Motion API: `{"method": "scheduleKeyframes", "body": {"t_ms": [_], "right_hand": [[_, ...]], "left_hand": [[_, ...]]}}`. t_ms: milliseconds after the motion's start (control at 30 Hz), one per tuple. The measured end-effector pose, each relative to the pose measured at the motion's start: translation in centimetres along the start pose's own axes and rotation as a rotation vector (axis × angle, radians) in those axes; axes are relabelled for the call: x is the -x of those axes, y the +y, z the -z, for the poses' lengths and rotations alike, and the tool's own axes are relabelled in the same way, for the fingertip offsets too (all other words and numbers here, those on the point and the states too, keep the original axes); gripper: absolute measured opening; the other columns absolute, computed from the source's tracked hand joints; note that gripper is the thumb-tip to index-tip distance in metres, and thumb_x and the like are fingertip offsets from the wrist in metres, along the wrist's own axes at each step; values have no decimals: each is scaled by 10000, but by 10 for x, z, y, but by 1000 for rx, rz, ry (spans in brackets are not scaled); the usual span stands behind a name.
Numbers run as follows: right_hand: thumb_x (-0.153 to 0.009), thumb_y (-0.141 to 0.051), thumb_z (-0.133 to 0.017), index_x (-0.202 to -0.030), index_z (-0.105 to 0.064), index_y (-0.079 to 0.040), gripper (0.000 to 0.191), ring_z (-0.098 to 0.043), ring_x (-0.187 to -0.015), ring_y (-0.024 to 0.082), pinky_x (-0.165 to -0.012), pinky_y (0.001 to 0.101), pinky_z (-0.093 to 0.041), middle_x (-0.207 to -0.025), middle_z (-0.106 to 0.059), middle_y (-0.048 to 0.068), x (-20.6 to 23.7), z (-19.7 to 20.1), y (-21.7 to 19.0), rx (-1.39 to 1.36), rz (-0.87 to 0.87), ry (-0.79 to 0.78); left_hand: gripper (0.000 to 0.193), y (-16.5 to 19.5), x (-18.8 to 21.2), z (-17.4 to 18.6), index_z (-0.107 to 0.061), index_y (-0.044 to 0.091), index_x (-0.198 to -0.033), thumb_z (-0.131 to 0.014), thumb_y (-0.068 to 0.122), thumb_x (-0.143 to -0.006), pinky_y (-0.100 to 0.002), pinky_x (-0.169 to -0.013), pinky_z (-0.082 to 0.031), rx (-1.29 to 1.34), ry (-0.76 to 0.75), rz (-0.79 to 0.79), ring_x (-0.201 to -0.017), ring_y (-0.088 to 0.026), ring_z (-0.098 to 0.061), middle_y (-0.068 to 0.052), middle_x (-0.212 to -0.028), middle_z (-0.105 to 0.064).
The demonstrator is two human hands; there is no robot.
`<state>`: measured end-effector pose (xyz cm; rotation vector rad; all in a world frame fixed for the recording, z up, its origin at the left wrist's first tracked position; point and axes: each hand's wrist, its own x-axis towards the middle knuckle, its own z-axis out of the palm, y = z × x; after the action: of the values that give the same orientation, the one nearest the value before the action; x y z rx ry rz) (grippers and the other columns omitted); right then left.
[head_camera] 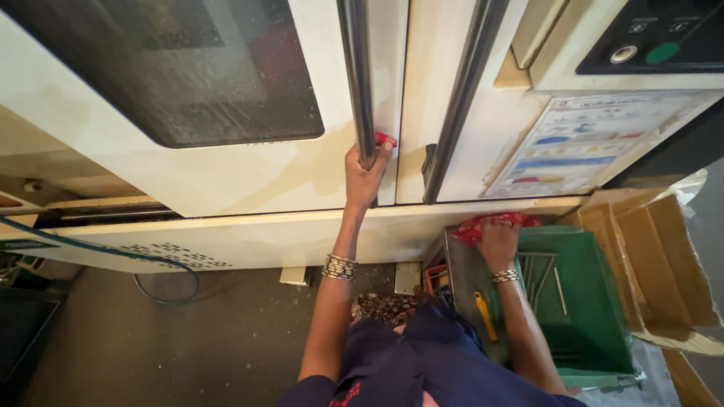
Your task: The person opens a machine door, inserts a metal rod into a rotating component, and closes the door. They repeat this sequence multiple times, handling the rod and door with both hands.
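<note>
My left hand (pixel 365 175) grips the lower end of the long metal door handle (pixel 357 75) on the left sliding door (pixel 226 173) of a cream machine enclosure with a dark window. My right hand (pixel 498 243) rests on a red cloth (pixel 490 223) lying at the far rim of a green plastic tray (pixel 596 301). Both wrists wear metal bangles. A second metal handle (pixel 460 98) runs down the right door, apart from both hands.
Several metal rods lie in the green tray, and a yellow-handled tool (pixel 485 315) lies on the grey surface beside it. An open cardboard box (pixel 664 264) stands at the right. A control panel (pixel 656 38) is at top right. A hose (pixel 113 256) loops over the grey floor.
</note>
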<state>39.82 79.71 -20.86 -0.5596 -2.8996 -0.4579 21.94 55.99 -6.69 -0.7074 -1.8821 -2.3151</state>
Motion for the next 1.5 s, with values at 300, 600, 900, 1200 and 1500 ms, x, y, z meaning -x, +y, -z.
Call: {"method": "scheduleKeyframes", "body": {"t_ms": [300, 600, 900, 1200, 1500], "right_hand": [[-705, -458, -839, -1220, -677, -152, 620, -685, -956, 223, -934, 487, -456, -985, -730, 37, 0, 0, 0, -4, -7, 9], [-730, -513, -816, -1280, -660, -148, 678, -669, -1020, 235, -938, 476, -449, -1051, -728, 53, -2, 5, -2, 12, -11, -38], [-734, -527, -810, -1262, -669, -145, 667, -659, -1038, 243, -941, 477, -450, -1065, -724, 64, -3, 4, -2, 9, -9, -55], [-707, -499, -833, -1249, -670, -117, 683, -675, -1003, 239, -937, 477, -450, -1036, -736, 61, 0, 1, -2, -25, -13, -13], [-706, -503, -831, -1244, -666, -124, 679, -681, -999, 239, -938, 479, -449, -1043, -735, 66, 0, 1, -3, -12, -13, -18]], "left_hand": [[187, 0, 1, 1, -719, 30, -1017, -724, 217, -1009, -226, -569, -332, -9, -4, -51, -629, -10, -409, 102, -691, -522], [185, 1, -2, 2, -714, 38, -1004, -719, 222, -1004, -224, -522, -291, 12, -9, -17, -571, -5, -376, 106, -621, -470], [188, 4, 0, 3, -707, 41, -1002, -713, 229, -1009, -227, -517, -272, 28, -13, -10, -562, -5, -365, 111, -618, -458], [181, 1, 1, 3, -712, 40, -996, -718, 220, -1006, -227, -519, -282, -10, -3, -22, -569, -5, -360, 115, -620, -446], [170, -1, 2, 4, -705, 37, -993, -715, 206, -1005, -222, -516, -273, 26, -7, -10, -567, -1, -353, 117, -621, -445]]}}
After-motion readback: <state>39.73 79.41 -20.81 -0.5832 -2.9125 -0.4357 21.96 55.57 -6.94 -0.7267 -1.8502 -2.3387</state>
